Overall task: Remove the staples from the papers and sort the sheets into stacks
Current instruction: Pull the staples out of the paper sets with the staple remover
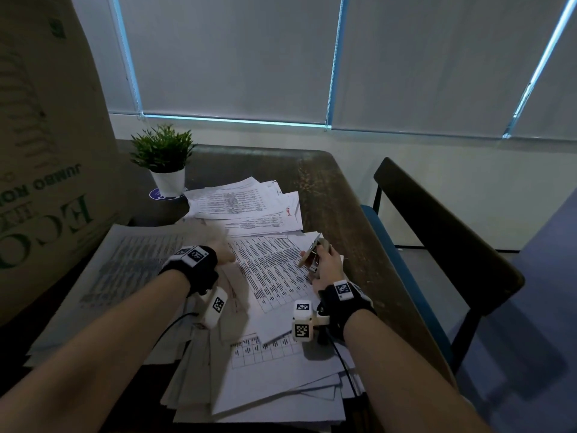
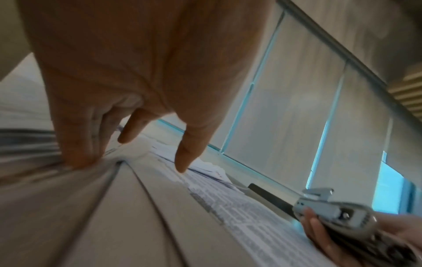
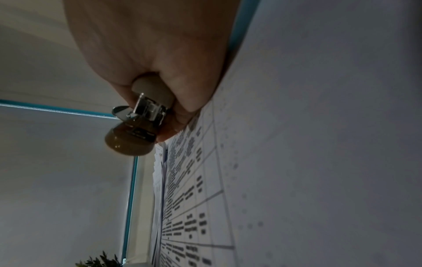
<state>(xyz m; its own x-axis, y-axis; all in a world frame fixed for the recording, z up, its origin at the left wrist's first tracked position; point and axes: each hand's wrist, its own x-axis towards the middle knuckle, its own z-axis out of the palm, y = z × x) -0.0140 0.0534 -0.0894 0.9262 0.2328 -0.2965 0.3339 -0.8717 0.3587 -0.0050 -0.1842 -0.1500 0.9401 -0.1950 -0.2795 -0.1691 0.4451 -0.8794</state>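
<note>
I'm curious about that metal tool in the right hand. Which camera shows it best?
The right wrist view: the staple remover sits close and sharp, its metal jaws visible in the right hand. The left wrist view shows it sideways, at the edge; the head view shows it small.

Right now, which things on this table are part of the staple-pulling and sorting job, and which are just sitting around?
Part of the job:
- staple remover, gripped in the right hand
- printed sheet under both hands
- left hand, on the papers
- far paper pile
- near paper pile

Just lying about:
- potted plant
- cardboard box
- chair
</note>
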